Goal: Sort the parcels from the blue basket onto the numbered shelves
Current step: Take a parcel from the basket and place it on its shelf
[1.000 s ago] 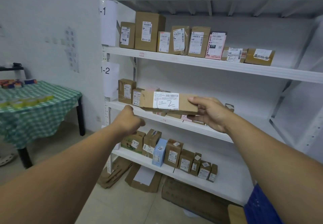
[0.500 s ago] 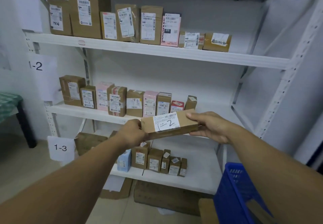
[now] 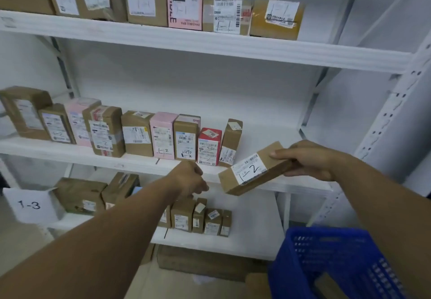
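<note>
My right hand grips one end of a flat brown parcel whose white label is hand-marked "1-2". The parcel is tilted, its free end hanging just in front of the middle shelf's front edge, to the right of the row of standing parcels. My left hand hovers by that shelf edge, left of the parcel and apart from it, fingers loosely curled and holding nothing. The blue basket is at the lower right.
The top shelf carries several boxes. The lower shelf, tagged with a "1-3" sign, holds more small boxes. Bare shelf board lies right of the middle row. A white upright post stands at right. Flattened cardboard lies on the floor.
My left hand has let go of the parcel and dropped left; my right hand alone holds it, now tilted and further right. The view has moved closer to the shelves.
</note>
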